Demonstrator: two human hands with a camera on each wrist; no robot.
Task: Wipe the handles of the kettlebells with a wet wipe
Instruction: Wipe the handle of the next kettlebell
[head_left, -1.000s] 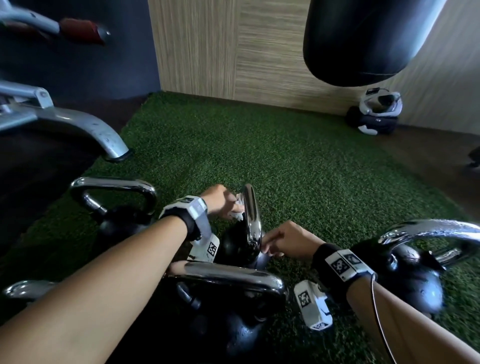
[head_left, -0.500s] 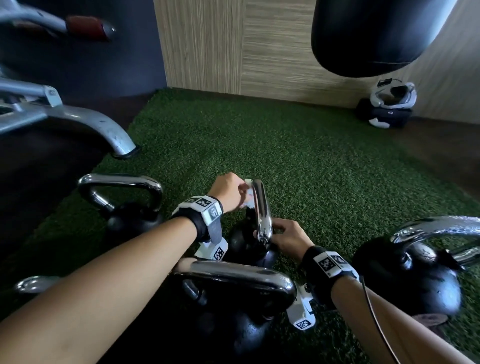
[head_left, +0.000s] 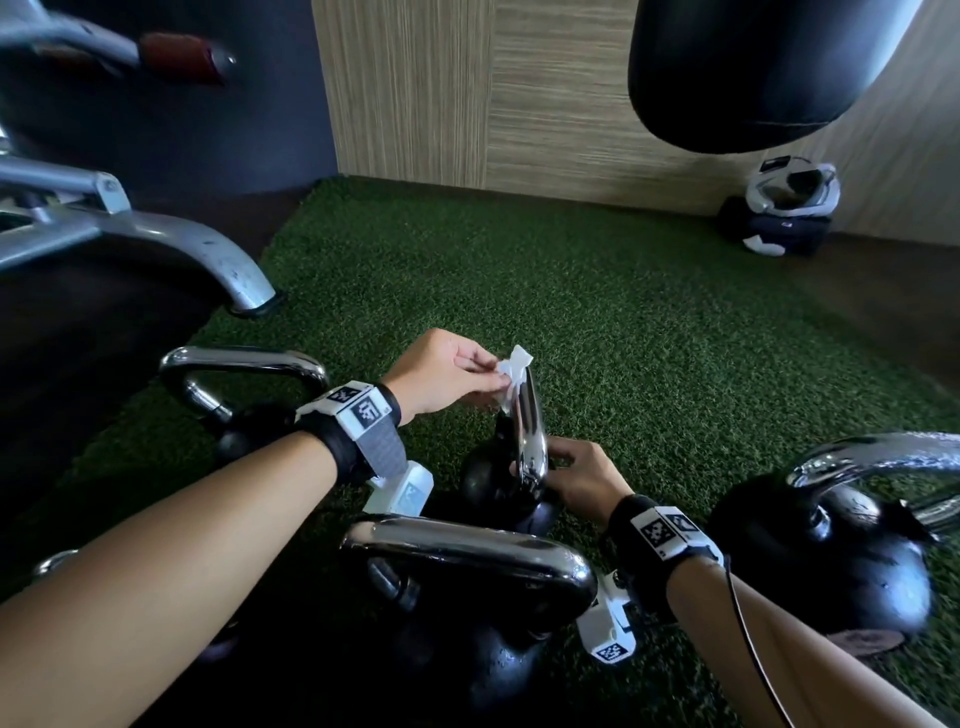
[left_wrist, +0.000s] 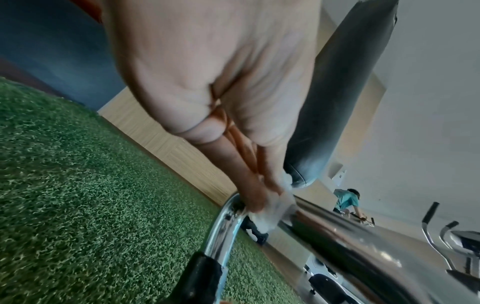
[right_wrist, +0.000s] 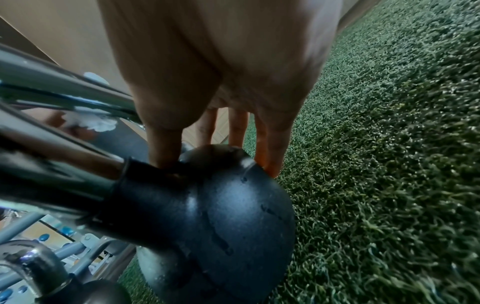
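A small black kettlebell (head_left: 493, 488) (right_wrist: 221, 216) stands on the green turf, its chrome handle (head_left: 527, 426) (left_wrist: 337, 236) edge-on to me. My left hand (head_left: 457, 374) (left_wrist: 262, 197) pinches a crumpled white wet wipe (head_left: 514, 369) (left_wrist: 270, 214) against the handle's far top corner. My right hand (head_left: 576, 478) (right_wrist: 215, 164) grips the kettlebell low down, thumb at the handle's base and fingers over the top of the ball. The wipe (right_wrist: 91, 121) also shows behind the handle in the right wrist view.
Three more kettlebells stand close: one on the left (head_left: 244, 364), one nearest me (head_left: 467, 551), one on the right (head_left: 831, 561). A black punching bag (head_left: 769, 67) hangs at upper right. A machine's metal leg (head_left: 208, 254) is at left. A helmet (head_left: 789, 202) lies by the wall.
My left hand has slid the wipe up along the handle to its far top corner. My right hand has moved in from the near side and gripped the kettlebell at the handle's base.
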